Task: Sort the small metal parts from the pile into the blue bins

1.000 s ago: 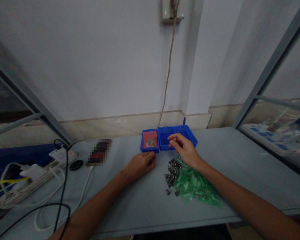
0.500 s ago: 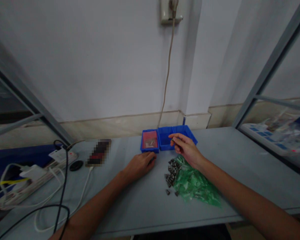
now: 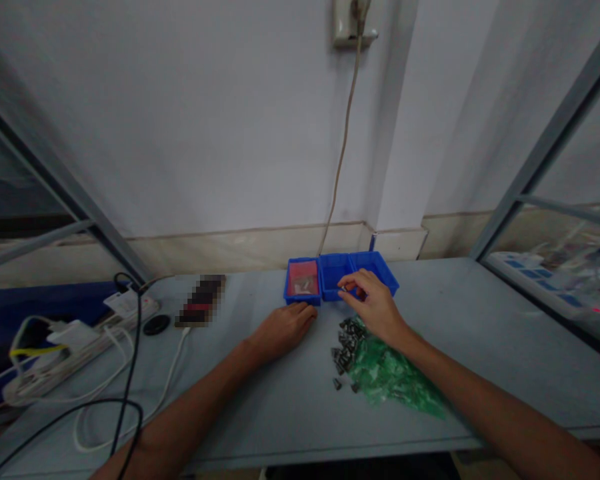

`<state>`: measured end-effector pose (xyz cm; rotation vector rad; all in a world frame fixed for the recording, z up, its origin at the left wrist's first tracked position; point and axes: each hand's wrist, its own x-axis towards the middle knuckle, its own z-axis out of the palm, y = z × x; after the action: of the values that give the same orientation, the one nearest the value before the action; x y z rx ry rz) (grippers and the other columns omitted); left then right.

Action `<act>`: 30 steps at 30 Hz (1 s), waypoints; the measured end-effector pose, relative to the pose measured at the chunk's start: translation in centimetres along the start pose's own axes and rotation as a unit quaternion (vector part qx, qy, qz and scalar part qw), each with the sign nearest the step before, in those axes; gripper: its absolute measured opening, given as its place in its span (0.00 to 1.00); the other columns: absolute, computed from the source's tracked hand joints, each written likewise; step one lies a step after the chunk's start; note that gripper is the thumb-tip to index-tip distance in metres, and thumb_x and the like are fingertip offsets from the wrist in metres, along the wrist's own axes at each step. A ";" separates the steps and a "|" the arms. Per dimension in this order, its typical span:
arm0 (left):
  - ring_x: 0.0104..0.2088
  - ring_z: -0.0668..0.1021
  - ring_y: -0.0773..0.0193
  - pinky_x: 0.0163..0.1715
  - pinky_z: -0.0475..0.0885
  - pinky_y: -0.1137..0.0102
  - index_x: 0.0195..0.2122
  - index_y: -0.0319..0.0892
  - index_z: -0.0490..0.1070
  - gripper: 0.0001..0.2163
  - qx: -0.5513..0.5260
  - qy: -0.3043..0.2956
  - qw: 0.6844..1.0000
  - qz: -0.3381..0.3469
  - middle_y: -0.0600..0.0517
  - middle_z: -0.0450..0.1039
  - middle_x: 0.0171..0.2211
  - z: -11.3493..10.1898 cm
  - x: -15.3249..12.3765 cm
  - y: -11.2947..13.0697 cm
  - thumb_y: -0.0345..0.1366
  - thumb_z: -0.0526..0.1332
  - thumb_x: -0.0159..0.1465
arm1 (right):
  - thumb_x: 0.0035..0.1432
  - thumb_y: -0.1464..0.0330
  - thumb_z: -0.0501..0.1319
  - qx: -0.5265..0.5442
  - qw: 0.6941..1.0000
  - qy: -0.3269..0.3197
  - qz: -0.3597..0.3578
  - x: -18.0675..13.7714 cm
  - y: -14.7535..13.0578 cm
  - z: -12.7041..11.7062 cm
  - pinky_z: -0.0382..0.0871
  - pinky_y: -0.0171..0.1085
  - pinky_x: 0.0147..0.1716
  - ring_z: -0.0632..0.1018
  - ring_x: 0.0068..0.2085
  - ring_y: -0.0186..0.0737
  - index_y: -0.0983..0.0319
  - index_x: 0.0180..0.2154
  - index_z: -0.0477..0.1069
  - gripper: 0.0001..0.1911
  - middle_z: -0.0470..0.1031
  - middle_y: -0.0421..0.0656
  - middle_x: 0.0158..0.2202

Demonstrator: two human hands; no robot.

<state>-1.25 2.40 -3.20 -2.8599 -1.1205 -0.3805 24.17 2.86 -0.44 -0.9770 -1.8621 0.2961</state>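
My right hand (image 3: 375,307) hovers at the near edge of the middle blue bin (image 3: 333,275), fingers pinched on a small dark part (image 3: 345,289). Just below it lies a pile of small dark metal parts (image 3: 344,347) spilling from a green plastic bag (image 3: 395,377). My left hand (image 3: 285,328) rests on the grey table (image 3: 260,400) with its fingers curled, right in front of the left blue bin (image 3: 303,281), which holds a red liner and a few small parts. A third blue bin (image 3: 380,270) stands at the right of the row.
A power strip with white and black cables (image 3: 80,340) lies at the table's left. A blurred dark object (image 3: 200,301) and a black round cap (image 3: 157,325) sit nearby. A wall socket with a cord (image 3: 354,27) hangs above the bins. Metal frame posts flank the table.
My right hand has dropped from above the bins to their near edge, still pinching a small part. The left hand has stayed put. The view shifted slightly.
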 end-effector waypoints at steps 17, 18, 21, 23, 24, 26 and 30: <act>0.32 0.82 0.56 0.31 0.72 0.68 0.45 0.44 0.68 0.12 0.115 -0.074 0.986 -0.095 0.47 0.80 0.35 -1.0 0.3 0.7 0.44 0.50 0.76 | 0.61 0.55 0.65 0.394 0.882 -0.027 0.258 0.7 0.2 0.1 0.53 0.34 0.21 0.65 0.23 0.32 0.59 0.43 0.75 0.15 0.76 0.40 0.29; 0.32 0.82 0.56 0.31 0.72 0.68 0.45 0.44 0.68 0.12 0.115 -0.077 0.986 -0.096 0.47 0.80 0.36 -1.0 0.3 0.7 0.44 0.50 0.76 | 0.60 0.56 0.66 0.413 0.871 -0.026 0.266 0.7 0.2 0.1 0.53 0.33 0.20 0.65 0.23 0.32 0.59 0.43 0.76 0.15 0.75 0.40 0.29; 0.34 0.82 0.55 0.30 0.71 0.69 0.45 0.44 0.68 0.12 0.114 -0.081 0.986 -0.092 0.47 0.80 0.37 -1.1 0.3 0.8 0.45 0.51 0.76 | 0.58 0.57 0.68 0.451 0.844 -0.018 0.290 0.7 0.6 0.3 0.52 0.33 0.21 0.64 0.23 0.31 0.60 0.42 0.76 0.16 0.74 0.40 0.29; 0.34 0.82 0.56 0.31 0.71 0.69 0.46 0.44 0.68 0.12 0.112 -0.079 0.987 -0.085 0.47 0.79 0.39 -1.0 0.3 0.8 0.45 0.51 0.76 | 0.56 0.57 0.69 0.462 0.834 -0.013 0.301 0.7 0.8 0.4 0.52 0.32 0.21 0.64 0.23 0.30 0.60 0.42 0.77 0.16 0.73 0.39 0.29; 0.34 0.82 0.56 0.31 0.71 0.69 0.46 0.44 0.68 0.12 0.111 -0.077 0.987 -0.082 0.47 0.79 0.39 -1.0 0.3 0.8 0.45 0.52 0.76 | 0.56 0.57 0.70 0.466 0.830 -0.011 0.305 0.6 0.9 0.5 0.52 0.32 0.21 0.64 0.23 0.29 0.60 0.41 0.77 0.16 0.73 0.39 0.29; 0.34 0.81 0.57 0.31 0.71 0.69 0.45 0.44 0.68 0.11 0.104 -0.072 0.989 -0.078 0.47 0.78 0.40 -1.0 0.3 0.7 0.44 0.52 0.76 | 0.54 0.56 0.71 0.473 0.826 -0.009 0.307 0.6 1.0 0.5 0.52 0.33 0.21 0.64 0.23 0.29 0.60 0.41 0.77 0.17 0.73 0.39 0.29; 0.34 0.81 0.58 0.31 0.72 0.69 0.44 0.44 0.67 0.11 0.086 -0.063 0.992 -0.070 0.47 0.78 0.39 -1.1 0.2 0.7 0.42 0.50 0.76 | 0.54 0.57 0.71 0.481 0.822 -0.013 0.305 0.6 0.9 0.4 0.53 0.33 0.21 0.65 0.23 0.30 0.60 0.41 0.78 0.16 0.74 0.40 0.30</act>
<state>-0.88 1.89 -2.05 -2.6949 -1.3109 -0.1040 24.18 4.00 -0.74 -0.7766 -1.0780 1.4743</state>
